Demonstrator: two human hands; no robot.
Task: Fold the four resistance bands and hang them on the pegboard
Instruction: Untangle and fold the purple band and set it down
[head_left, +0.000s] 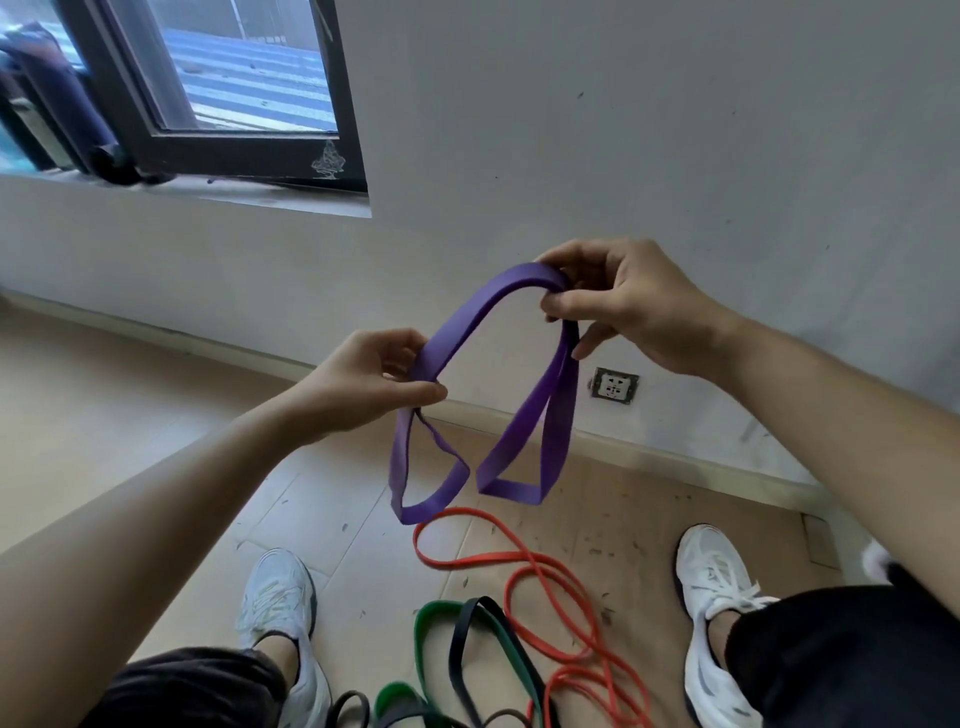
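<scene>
I hold a purple resistance band in the air in front of the wall. My left hand pinches it at the lower left and my right hand pinches it at the upper right, so the band arches between them. Two loops of it hang down below my hands. On the floor between my feet lie an orange band, a green band and a black band, overlapping one another. No pegboard is in view.
My white shoes stand either side of the bands on the tan floor. A wall socket sits low on the grey wall ahead. A dark-framed window is at the upper left.
</scene>
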